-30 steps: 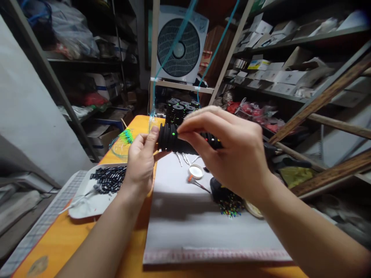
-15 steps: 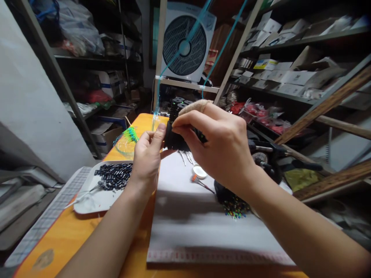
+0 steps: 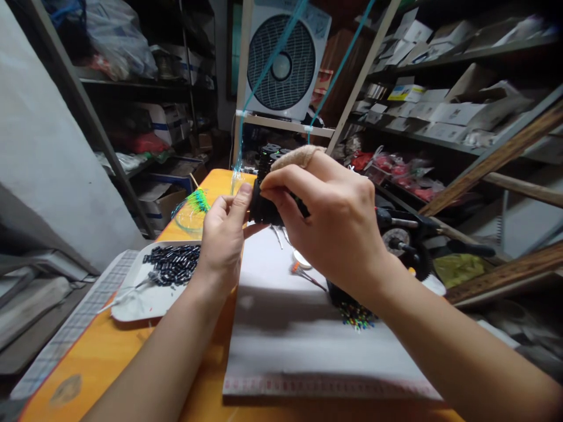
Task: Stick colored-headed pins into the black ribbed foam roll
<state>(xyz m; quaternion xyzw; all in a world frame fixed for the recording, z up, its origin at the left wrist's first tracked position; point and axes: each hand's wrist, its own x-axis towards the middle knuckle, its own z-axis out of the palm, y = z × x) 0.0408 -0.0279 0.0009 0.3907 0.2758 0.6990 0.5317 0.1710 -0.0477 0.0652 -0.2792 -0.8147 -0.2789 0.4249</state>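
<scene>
My left hand (image 3: 226,225) grips a black ridged round piece (image 3: 257,204) above the far part of the white board, with its thumb against the near side. My right hand (image 3: 336,202) is closed in a pinch at that piece's edge; anything small between the fingertips is hidden. A tan wrap (image 3: 299,156) covers one of its fingers. Just behind the fingers rise black discs (image 3: 271,150), partly covered, so I cannot tell if they join the held piece. Left of my left hand, short black tubes (image 3: 173,264) fill part of a white tray (image 3: 121,313).
The white board (image 3: 272,351) lies on an orange table (image 3: 101,363). Colourful-tipped bits (image 3: 357,315) lie beneath my right wrist, near an orange-tipped thin tool (image 3: 297,269). Green-yellow strands (image 3: 199,200) sit at the far left. A box fan (image 3: 281,67) and loaded shelves (image 3: 453,117) stand behind.
Both hands stay nearly in place, the right still pinching at the black piece. The view has shifted slightly.
</scene>
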